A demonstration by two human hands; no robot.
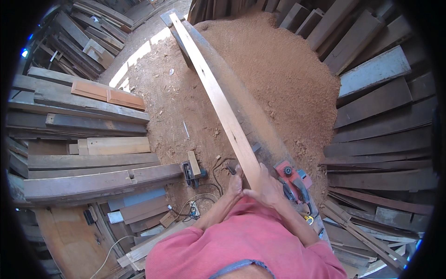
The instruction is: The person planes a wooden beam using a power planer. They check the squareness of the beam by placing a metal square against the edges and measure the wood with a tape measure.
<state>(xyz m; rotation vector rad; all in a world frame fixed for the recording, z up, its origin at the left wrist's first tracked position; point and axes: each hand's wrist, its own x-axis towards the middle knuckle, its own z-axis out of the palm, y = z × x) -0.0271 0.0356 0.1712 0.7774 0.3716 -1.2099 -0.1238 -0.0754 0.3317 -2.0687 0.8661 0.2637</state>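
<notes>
A long pale wooden board (216, 102) lies lengthwise over a dusty bench (260, 130), running from my body to the far end. My right hand (265, 188) is closed on its near end. My left hand (236, 181) is curled just left of that end, beside a dark metal piece; what its fingers hold is unclear. A red electric planer (292, 179) sits on the bench right of my right hand. A yellow tape measure (308, 219) lies behind it, near my right forearm.
Stacked planks (88, 153) line the left and more lean along the right (376, 149). A power tool (193, 174) with cords is low on the left. Sawdust (297, 69) is heaped behind the bench. A plywood sheet (65, 237) is at lower left.
</notes>
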